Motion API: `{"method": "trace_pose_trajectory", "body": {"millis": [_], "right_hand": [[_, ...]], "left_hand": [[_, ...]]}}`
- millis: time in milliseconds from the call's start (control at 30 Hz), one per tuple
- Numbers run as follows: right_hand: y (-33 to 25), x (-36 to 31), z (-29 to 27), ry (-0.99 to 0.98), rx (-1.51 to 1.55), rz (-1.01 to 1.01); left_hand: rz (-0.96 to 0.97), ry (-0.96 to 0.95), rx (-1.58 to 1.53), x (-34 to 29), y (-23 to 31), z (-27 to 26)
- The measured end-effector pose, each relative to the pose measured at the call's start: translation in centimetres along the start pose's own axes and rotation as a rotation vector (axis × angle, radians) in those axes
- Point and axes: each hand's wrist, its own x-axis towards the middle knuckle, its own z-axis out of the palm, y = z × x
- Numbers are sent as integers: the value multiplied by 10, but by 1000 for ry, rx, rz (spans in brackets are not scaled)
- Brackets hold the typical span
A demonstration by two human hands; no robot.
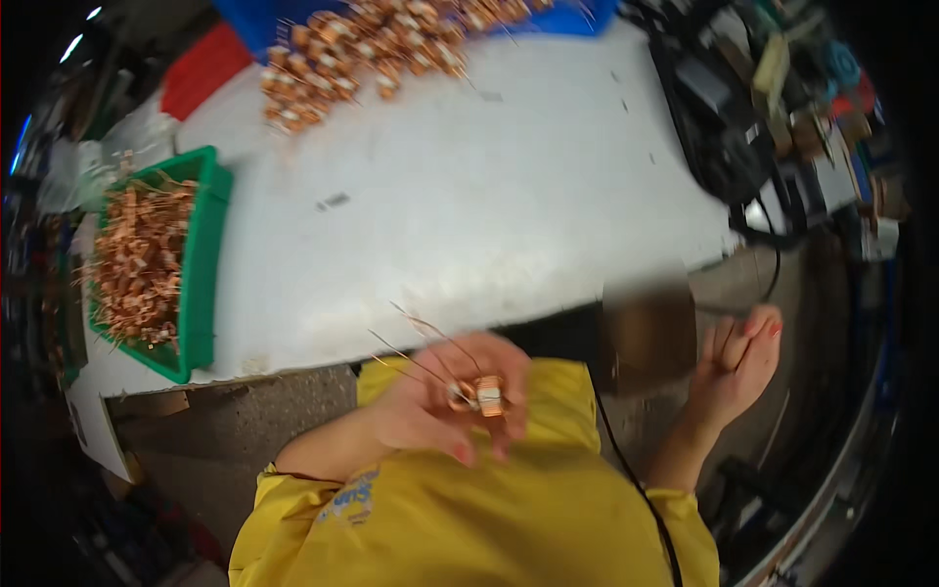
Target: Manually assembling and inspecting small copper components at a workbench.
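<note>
Two wire leads (401, 352) jut toward 10 o'clock from copper-wound coil (489, 396), held in curled grip of left hand (425, 406); right hand (738, 352) well apart at 3 o'clock, hold unclear.

Two hands (430, 403) (736, 368), perhaps two held coils (490, 395) (460, 396)

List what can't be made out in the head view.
Head view:
- Blue plastic bin: far side, cut off by top edge.
- Green rectangular plastic tray: floor, buried under copper wire parts.
- Right hand: whether its bent fingers hide something; blurred.
- Small copper-wound coils in left hand: turns, too small and blurred.
- Dark flat scraps on white tabletop: too small to identify.
</note>
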Motion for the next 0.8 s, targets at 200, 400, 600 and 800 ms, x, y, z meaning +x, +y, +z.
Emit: {"method": "trace_pose_trajectory", "body": {"millis": [200,400,600,800], "right_hand": [[20,-10,29,-125,-293,151],[24,37,100,-743,-700,281],[116,92,193,-758,-1110,-217],[225,105,260,-504,-1560,-419]], "left_hand": [[-182,-32,229,3,4,8],[-119,13,531,10,23,10],[-23,131,15,9,27,6],[28,456,51,-3,30,4]]}}
